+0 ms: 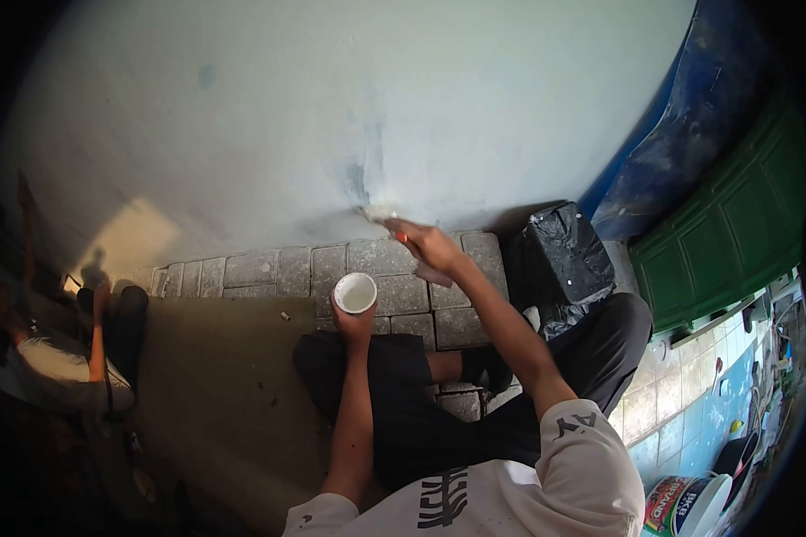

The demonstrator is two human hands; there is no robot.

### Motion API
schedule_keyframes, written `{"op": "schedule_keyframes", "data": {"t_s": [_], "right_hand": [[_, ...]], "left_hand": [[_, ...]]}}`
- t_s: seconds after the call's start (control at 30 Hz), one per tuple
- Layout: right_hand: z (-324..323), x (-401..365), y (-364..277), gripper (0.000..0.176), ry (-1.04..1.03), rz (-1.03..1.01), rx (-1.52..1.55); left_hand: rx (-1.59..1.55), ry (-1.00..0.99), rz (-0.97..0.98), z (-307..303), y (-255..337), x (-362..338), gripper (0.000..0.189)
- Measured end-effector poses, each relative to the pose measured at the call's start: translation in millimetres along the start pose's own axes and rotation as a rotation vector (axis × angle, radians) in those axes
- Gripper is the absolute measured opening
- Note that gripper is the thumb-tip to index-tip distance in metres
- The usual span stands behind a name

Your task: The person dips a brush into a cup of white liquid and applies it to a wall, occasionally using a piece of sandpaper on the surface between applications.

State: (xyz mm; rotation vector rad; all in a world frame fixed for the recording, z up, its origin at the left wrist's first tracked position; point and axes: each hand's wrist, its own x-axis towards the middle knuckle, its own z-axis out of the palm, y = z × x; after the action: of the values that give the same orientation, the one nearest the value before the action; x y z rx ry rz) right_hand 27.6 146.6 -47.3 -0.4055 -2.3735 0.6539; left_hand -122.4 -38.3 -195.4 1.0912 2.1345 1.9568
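My left hand (354,324) is wrapped round a small white cup (355,293) with pale contents, held upright above the paving bricks. My right hand (427,251) grips a paintbrush (381,215) with an orange-red mark near the fingers. The brush's pale bristles are at the foot of the whitish wall (269,134), where they seem to touch it. Just above the brush, the wall shows a darker grey-blue streak (358,182).
A black plastic-wrapped block (569,255) stands by the wall, right of my right hand. Beyond are a blue sheet (672,116), a green door (734,224) and a paint bucket (690,506). Another person (72,362) sits at the left beside a mat (224,385).
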Motion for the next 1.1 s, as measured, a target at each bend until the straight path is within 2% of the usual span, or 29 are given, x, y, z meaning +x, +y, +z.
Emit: {"op": "schedule_keyframes", "data": {"t_s": [0.03,0.1,0.13,0.2,0.23,0.37,0.43,0.47,0.53,0.67,0.73,0.77,0.87,0.93,1.03,1.1], "right_hand": [[-13.3,16.6,-8.3,0.035,0.09,-0.101,0.046],[-45.2,44.2,-41.8,0.036,0.218,-0.177,0.094],[-54.2,52.5,-51.0,0.036,0.218,-0.172,0.095],[-67.7,63.8,-65.1,0.035,0.37,-0.302,0.071],[-70.3,62.3,-67.1,0.047,0.344,-0.271,0.096],[-45.7,41.1,-44.0,0.038,0.387,-0.14,0.15],[-30.9,32.1,-30.2,0.026,0.447,0.221,0.329],[-21.3,30.9,-23.1,0.026,0.446,0.224,0.331],[-10.0,34.0,-18.8,0.021,0.564,0.252,0.524],[-19.4,33.5,-27.3,0.021,0.475,0.333,0.39],[-29.9,36.1,-25.2,0.021,0.696,0.199,0.373],[-34.9,34.1,-25.2,0.021,0.758,0.222,0.375],[-36.3,27.3,-29.1,0.022,0.768,0.222,0.425],[-30.3,39.4,-36.0,0.022,0.776,0.129,0.404],[-30.9,51.7,-54.0,0.022,0.546,0.175,0.466],[-26.3,55.3,-44.4,0.022,0.504,0.173,0.389]], "left_hand": [[-0.016,-0.006,-0.002,0.9,-2.3,-0.2,0.072],[-0.031,-0.016,-0.007,2.1,-3.6,-0.9,0.072],[-0.03,-0.008,0.012,2.1,-1.9,0.0,0.071],[-0.027,0.002,0.034,1.3,1.8,0.1,0.071],[-0.018,-0.006,0.018,0.5,3.7,-0.2,0.071],[-0.008,0.006,0.04,-0.7,6.2,0.0,0.07],[-0.007,0.001,0.042,-0.7,4.1,0.7,0.071],[-0.011,-0.005,0.039,-0.2,3.4,-0.5,0.071],[0.006,-0.007,0.035,0.4,5.4,-0.6,0.071],[-0.036,-0.028,0.013,-0.4,14.1,-0.3,0.069],[-0.004,-0.026,0.024,-1.5,4.6,1.1,0.072],[0.023,-0.024,0.029,-1.6,0.0,-0.7,0.075],[0.024,-0.025,0.009,-0.5,0.3,-1.3,0.073],[0.031,-0.005,0.018,3.1,5.4,-1.9,0.07],[0.02,-0.019,0.033,0.1,-3.4,-1.0,0.068],[-0.02,-0.032,0.032,1.4,-6.6,-1.7,0.069]]}}
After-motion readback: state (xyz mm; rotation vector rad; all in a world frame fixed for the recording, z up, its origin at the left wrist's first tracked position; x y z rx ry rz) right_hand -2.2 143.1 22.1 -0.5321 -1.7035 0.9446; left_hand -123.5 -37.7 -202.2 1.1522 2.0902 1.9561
